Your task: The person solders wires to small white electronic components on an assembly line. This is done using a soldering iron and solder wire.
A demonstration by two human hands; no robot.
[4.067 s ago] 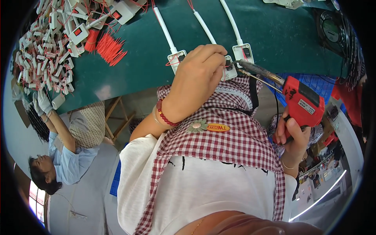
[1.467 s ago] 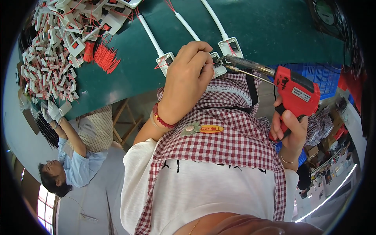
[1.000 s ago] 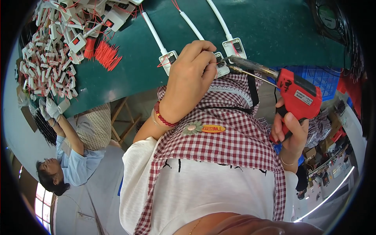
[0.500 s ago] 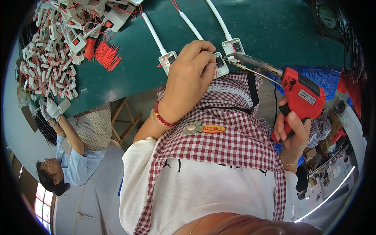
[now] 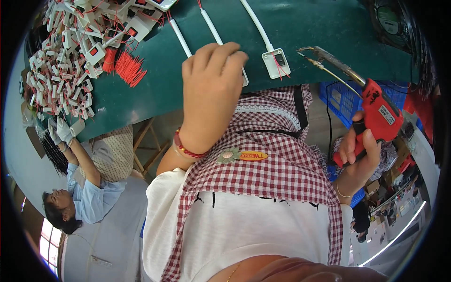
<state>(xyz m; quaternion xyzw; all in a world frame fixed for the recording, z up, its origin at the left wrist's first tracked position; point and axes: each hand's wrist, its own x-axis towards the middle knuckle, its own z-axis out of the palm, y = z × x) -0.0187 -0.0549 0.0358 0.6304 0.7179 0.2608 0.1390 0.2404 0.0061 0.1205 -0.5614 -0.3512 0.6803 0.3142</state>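
My left hand (image 5: 209,94) is curled, palm down, at the near edge of the green table. Its fingertips are hidden, so what they hold does not show. Beneath it the edge of a white switch housing (image 5: 245,79) peeks out, and two white tubes (image 5: 179,37) run to the hand from the far side. Right of it lies an open white switch housing (image 5: 271,68) with a black switch, red wires and its own white tube. My right hand (image 5: 366,160) grips a red soldering gun (image 5: 383,115), its metal tip raised and apart from the housings.
A heap of white switch parts with red wires (image 5: 63,80) covers the table's left. Beside it lie bundles of red wires (image 5: 129,68). Blue crates (image 5: 340,103) stand below the right edge. A gloved co-worker (image 5: 96,197) sits at left; a round fan (image 5: 392,21) stands far right.
The soldering gun has pulled back to the right, away from the housings. My left hand has shifted left over the left housings. The right housing now shows fully, turned, its red wires hanging toward me.
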